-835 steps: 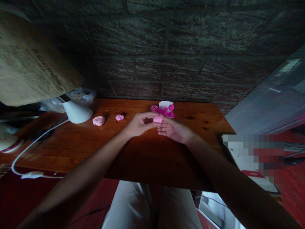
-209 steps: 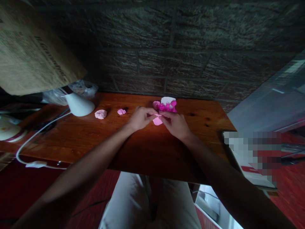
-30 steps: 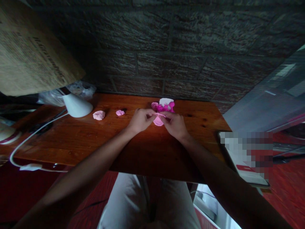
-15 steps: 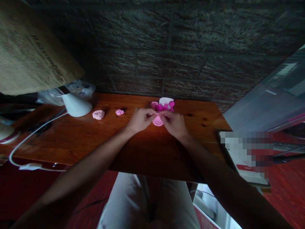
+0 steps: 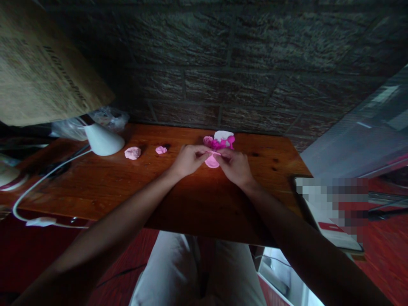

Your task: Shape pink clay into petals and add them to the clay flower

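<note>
Right between both hands (image 5: 188, 160) (image 5: 236, 165): pink disc (image 5: 213, 161).

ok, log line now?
left hand | right hand | both pinching thin rounded pink piece | brown wooden table: crumpled pink lump

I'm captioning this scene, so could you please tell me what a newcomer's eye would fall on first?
Probably the bright pink piece pinched by the left hand and right hand near the centre, with magenta pieces just beyond it. Next come two pale pink lumps on the wooden table to the left, then the printed lampshade at upper left.
</note>
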`<state>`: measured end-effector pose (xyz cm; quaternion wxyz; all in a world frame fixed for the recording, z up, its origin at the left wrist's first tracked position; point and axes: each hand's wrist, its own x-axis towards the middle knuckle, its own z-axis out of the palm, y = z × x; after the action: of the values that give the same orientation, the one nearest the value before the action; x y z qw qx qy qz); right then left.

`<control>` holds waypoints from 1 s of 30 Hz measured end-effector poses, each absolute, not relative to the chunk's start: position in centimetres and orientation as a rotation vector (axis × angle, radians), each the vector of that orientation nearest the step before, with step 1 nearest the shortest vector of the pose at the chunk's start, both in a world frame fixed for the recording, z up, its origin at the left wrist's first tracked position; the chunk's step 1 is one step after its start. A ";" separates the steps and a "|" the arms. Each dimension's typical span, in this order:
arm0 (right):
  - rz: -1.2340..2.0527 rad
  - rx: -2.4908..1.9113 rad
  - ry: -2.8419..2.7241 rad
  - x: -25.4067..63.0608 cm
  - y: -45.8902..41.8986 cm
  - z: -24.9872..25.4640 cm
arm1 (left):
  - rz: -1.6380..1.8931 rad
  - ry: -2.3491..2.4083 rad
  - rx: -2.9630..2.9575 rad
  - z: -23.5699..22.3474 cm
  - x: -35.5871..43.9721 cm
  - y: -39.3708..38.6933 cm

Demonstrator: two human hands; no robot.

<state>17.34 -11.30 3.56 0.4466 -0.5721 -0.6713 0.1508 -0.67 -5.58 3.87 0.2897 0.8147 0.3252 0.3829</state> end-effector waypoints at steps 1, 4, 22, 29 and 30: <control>0.366 -1.411 -1.678 17.4 -11.3 3.6 | 1.011 0.860 2.189 3.9 -0.7 -5.6; 0.350 -1.405 -1.715 17.4 -11.4 3.6 | 0.987 0.863 2.252 4.1 -0.8 -5.6; 0.314 -1.405 -1.684 17.3 -11.5 4.0 | 0.948 0.910 2.267 4.5 -0.6 -5.9; 0.348 -1.332 -1.617 17.1 -11.5 4.0 | 0.944 0.882 2.241 4.3 -0.5 -5.8; 0.369 -1.317 -1.604 17.2 -11.4 4.0 | 0.928 0.868 2.244 4.2 -0.5 -5.7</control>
<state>17.16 -11.41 3.97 0.4943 -0.5431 -0.6615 0.1521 -0.46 -5.71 4.19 0.2780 0.8359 0.3233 0.3456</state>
